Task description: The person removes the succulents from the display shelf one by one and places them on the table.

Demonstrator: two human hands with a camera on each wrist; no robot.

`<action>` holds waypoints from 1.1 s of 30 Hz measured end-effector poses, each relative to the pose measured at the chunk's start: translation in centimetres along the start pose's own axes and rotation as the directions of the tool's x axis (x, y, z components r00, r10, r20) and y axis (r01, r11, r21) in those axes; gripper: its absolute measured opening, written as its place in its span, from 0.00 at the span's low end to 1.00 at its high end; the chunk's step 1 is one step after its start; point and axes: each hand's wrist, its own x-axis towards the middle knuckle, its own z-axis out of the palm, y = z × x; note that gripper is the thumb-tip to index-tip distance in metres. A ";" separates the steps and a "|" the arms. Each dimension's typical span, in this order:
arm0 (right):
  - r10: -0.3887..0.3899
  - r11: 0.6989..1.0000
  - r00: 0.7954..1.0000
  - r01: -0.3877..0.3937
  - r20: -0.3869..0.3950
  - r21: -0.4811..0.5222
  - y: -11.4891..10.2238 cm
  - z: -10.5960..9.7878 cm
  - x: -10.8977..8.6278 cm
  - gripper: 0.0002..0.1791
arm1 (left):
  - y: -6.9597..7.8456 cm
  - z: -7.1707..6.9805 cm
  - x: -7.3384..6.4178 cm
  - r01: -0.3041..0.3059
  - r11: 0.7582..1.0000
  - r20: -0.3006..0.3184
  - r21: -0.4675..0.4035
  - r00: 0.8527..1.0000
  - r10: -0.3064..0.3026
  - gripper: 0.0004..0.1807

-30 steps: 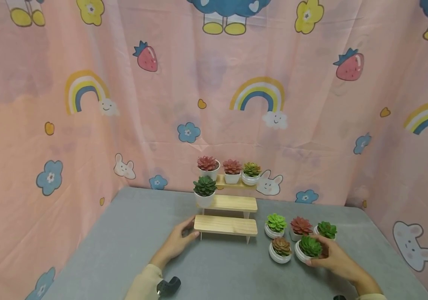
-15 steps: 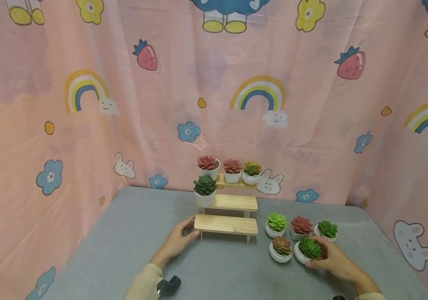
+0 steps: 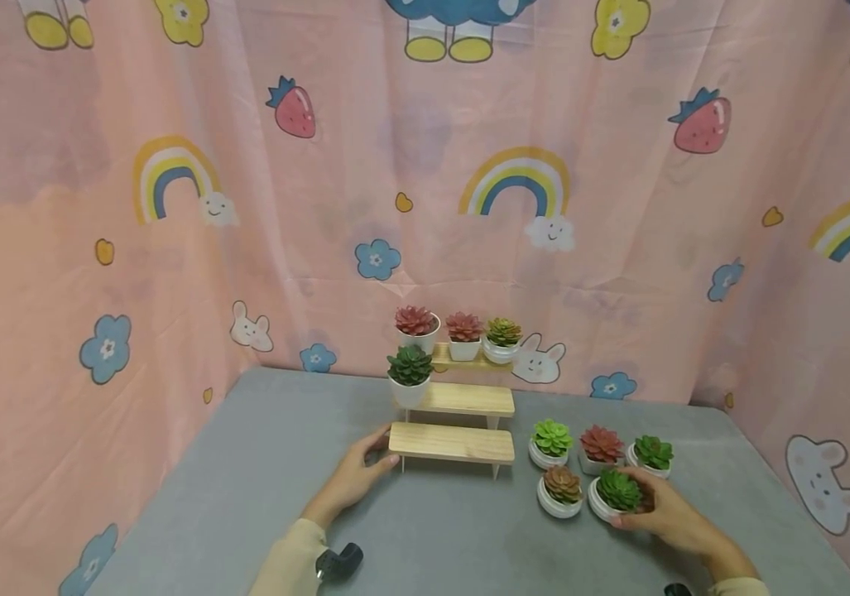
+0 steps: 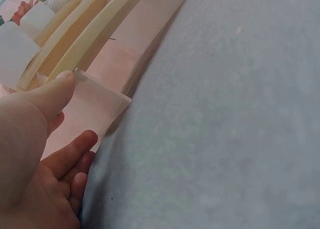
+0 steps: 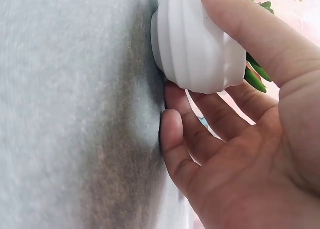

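Observation:
In the head view my left hand (image 3: 353,478) grips the left end of the lowest step of a wooden stepped display stand (image 3: 454,444). In the left wrist view its thumb (image 4: 62,89) lies at the plank's corner, and the other fingers are beside the translucent leg (image 4: 92,106). Toward the right, my right hand (image 3: 663,511) holds a green potted succulent (image 3: 618,490) in a round white pot. The right wrist view shows the thumb along the ribbed pot (image 5: 200,44) and the other fingers curved on its far side. The pot's base appears at the grey tabletop.
Beside the held pot stand a brown succulent (image 3: 561,487), a bright green one (image 3: 552,439), a red one (image 3: 602,445) and another green one (image 3: 653,454). The upper steps carry several potted succulents, including a dark green one (image 3: 410,367). A pink patterned curtain (image 3: 305,199) encloses the table (image 3: 246,463).
The head view has shifted slightly. Both hands keep their places, the left at the stand and the right around the green succulent's pot.

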 end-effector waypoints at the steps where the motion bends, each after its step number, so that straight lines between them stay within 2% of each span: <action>1: 0.006 1.000 1.000 -0.006 -0.002 -0.004 0.0 0.0 0.0 0.44 | 0.0 0.0 0.0 -0.002 1.000 0.000 0.001 1.000 0.002 0.34; 6: 0.020 1.000 1.000 -0.020 0.010 0.000 -0.1 0.0 -0.1 0.43 | 0.0 0.1 0.1 -0.006 1.000 0.005 0.006 1.000 0.006 0.34; 14: -0.034 0.999 0.998 0.033 0.045 0.034 0.1 0.0 -0.2 0.42 | 0.1 0.1 -0.1 0.006 1.000 0.003 0.002 1.000 -0.006 0.35; 24: -0.001 0.999 0.999 -0.001 0.052 0.039 -0.1 -0.3 -0.2 0.45 | 0.1 0.1 0.0 -0.005 1.000 -0.005 -0.003 1.000 0.005 0.34; 29: -0.022 1.000 1.000 0.022 0.010 -0.013 -0.5 -0.2 -0.6 0.41 | 0.1 0.0 0.0 -0.006 1.000 -0.004 -0.004 1.000 0.006 0.34; 33: -0.005 0.998 1.000 0.004 -0.011 -0.056 -1.0 -0.7 -1.0 0.39 | 0.0 0.0 0.0 -0.007 1.000 -0.006 -0.008 1.000 0.007 0.34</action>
